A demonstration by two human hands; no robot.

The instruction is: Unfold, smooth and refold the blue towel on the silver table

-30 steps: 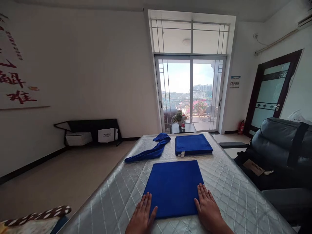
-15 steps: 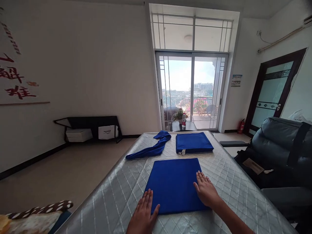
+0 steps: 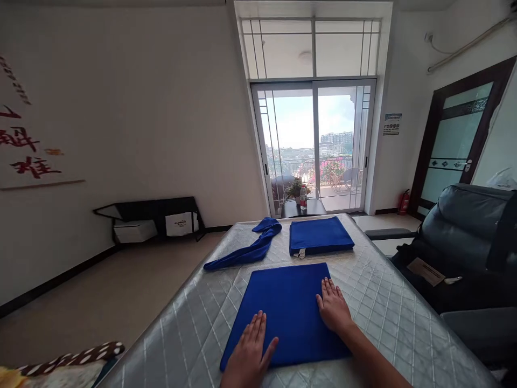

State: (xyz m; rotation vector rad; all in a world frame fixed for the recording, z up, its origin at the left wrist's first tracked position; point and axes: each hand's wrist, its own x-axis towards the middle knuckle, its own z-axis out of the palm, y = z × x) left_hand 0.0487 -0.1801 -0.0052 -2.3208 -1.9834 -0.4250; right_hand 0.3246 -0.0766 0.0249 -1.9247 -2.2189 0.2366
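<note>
From the head cam, a folded blue cloth (image 3: 291, 323) is lying flat on the near part of a quilted silver mattress (image 3: 388, 318). Its far and near edges run left to right, and its sides head off towards the sliding door (image 3: 315, 148). It's pretty squarish from here, so I can't tell which way its long axis goes.

Left hand (image 3: 248, 347) is palm down on the near left part, right hand (image 3: 334, 304) is over the right edge. Both are flat, thumbs out, fingers pointing far, not gripping anything.

Far right there's a folded blue stack (image 3: 321, 233) with a white tag (image 3: 301, 253) at its near edge. Left of that, a twisty blue strip (image 3: 250, 252) runs diagonally, near left to far right, bent at the far end.
</note>
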